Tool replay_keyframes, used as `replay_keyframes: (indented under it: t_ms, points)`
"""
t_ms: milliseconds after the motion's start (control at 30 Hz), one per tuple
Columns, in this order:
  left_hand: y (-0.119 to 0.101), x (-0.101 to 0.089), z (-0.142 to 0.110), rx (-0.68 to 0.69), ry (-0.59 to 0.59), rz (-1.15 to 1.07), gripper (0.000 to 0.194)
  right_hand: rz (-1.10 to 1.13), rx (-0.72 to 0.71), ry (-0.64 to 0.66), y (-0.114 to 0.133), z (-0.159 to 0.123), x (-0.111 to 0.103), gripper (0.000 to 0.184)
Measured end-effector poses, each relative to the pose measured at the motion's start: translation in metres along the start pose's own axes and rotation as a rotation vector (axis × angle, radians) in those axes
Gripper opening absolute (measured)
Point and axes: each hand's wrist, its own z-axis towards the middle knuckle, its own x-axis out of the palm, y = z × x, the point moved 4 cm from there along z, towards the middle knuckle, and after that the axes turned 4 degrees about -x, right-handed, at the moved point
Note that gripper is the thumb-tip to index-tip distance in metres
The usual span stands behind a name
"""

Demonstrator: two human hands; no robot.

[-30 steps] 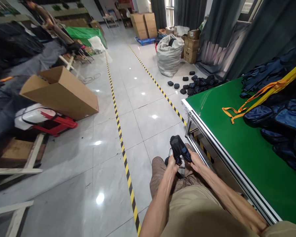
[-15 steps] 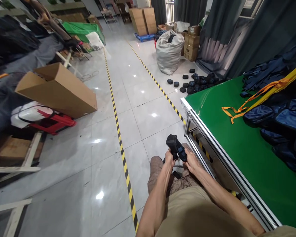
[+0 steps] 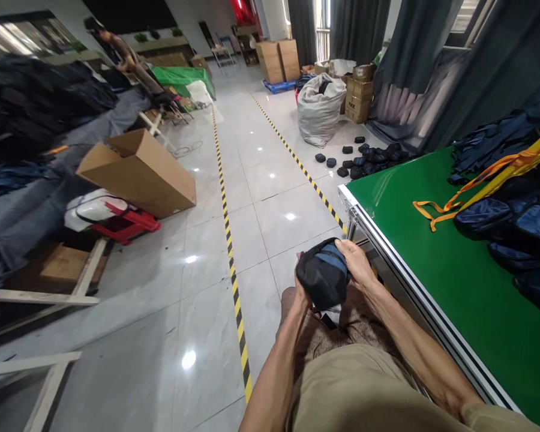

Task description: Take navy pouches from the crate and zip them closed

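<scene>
Between my hands, above my lap, is a small black and blue fabric pouch, its rounded black side facing up and a blue band along its right. My left hand grips the pouch's left side, with most of its fingers hidden behind the cloth. On the upper right edge, my right hand is closed, thumb on top and the other fingers out of sight. Just to the right stands a table with a green top, bearing blue fabric pieces and an orange strap.
Similar pouches lie heaped on the floor beyond the table, near a big white sack. A cardboard box leans at left over a red and white item. Another person is at the far left table. Striped tape crosses the floor.
The pouch has been turned and spread out, so it looks wider and fuller, and my hands are farther apart around it. My view has shifted a little left.
</scene>
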Motion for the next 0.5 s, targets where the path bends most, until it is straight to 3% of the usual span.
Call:
replay_keyframes:
  t_ms: [67,133,200,267,367,433,500]
  points:
    - [-0.021,-0.011,-0.012,0.027,0.022,-0.033,0.079,-0.167,-0.143,0.113,0.024,-0.008,0.001,0.048]
    - [-0.046,-0.022,-0.031,0.108,0.019,-0.019,0.078,-0.33,-0.207,0.202,0.036,-0.019,-0.001,0.047]
    - [-0.067,-0.025,-0.053,0.236,0.067,0.125,0.06,-0.468,-0.249,0.273,0.041,-0.03,-0.005,0.044]
    - [-0.074,-0.019,-0.074,0.32,0.172,0.382,0.043,-0.571,-0.315,0.357,0.042,-0.041,-0.009,0.038]
    - [-0.055,-0.005,-0.095,0.409,0.254,0.647,0.026,-0.665,-0.405,0.448,0.039,-0.056,-0.015,0.037]
    - [-0.035,0.003,-0.103,0.487,0.257,0.694,0.027,-0.718,-0.413,0.458,0.034,-0.064,-0.022,0.042]
    - [-0.015,0.007,-0.109,0.472,0.251,0.672,0.031,-0.753,-0.393,0.473,0.027,-0.069,-0.031,0.047]
